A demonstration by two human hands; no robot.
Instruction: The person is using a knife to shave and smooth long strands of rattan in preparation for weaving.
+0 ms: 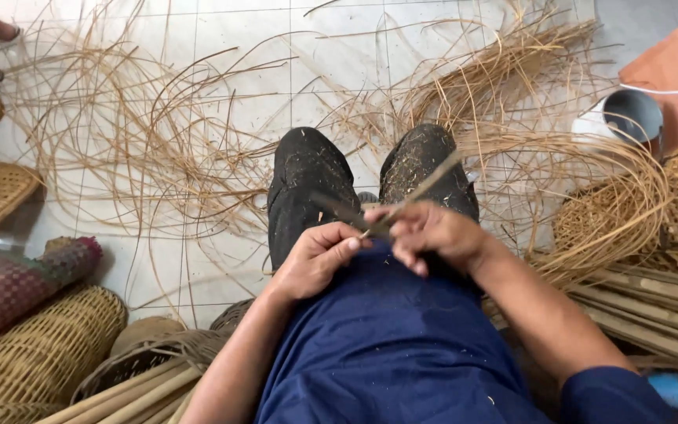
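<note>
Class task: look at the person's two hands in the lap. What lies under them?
Under the left hand and right hand, which hold a cane strip, lie blue cloth and dark trousers. What the palms cover stays hidden.

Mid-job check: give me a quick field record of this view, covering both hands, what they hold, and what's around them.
view: head camera, looking down at lap and floor
left hand: closed grip on a dark blade
right hand: pinching a thin cane strip that runs up and right
contact: blade and strip meet between the two hands
legs: dark trousers, knees apart
floor: tiled floor strewn with loose cane strands
left side: woven baskets
right side: coiled cane bundle, grey pipe, bamboo poles
</note>
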